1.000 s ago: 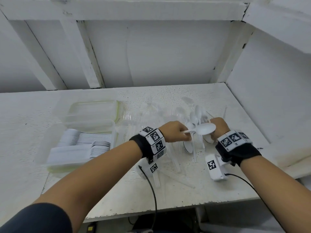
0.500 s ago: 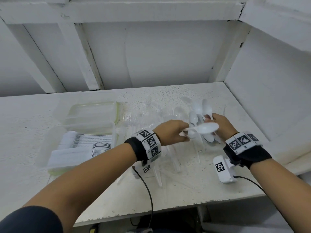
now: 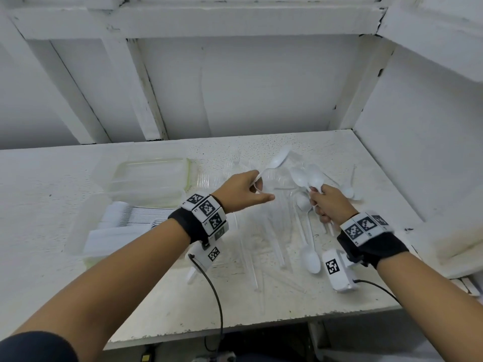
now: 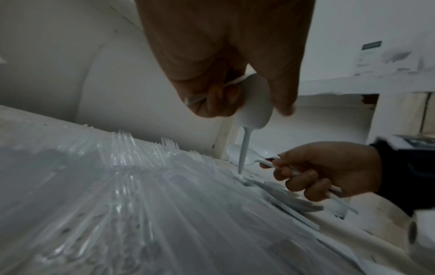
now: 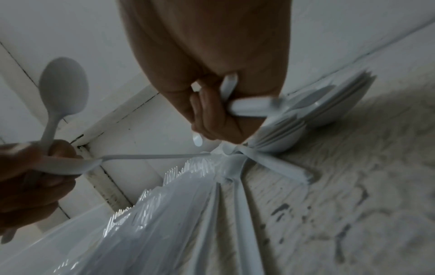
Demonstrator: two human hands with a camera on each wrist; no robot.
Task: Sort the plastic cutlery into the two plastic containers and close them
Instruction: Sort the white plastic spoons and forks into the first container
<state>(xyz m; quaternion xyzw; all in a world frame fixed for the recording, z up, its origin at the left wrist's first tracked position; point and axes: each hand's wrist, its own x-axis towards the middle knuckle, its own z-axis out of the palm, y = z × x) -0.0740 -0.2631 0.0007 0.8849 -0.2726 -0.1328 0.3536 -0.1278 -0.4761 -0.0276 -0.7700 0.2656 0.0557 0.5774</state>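
Observation:
My left hand grips white plastic spoons by the handle; one spoon points up and away to the right, and it also shows in the right wrist view as the spoon. My right hand holds a bundle of several white spoons, whose bowls fan out beyond the fist. Clear plastic forks lie in a heap between and under my hands. At the left, an open clear container holds rows of white spoons. A second clear container sits behind it.
Loose white spoons lie on the white table near my right wrist. A wall closes the table's right side and white beams stand behind. The table's front edge is close to me.
My hands have drawn apart. The left hand moved left with its spoon, which now points up and away instead of lying across toward the right hand. The right hand's bundle sits slightly lower.

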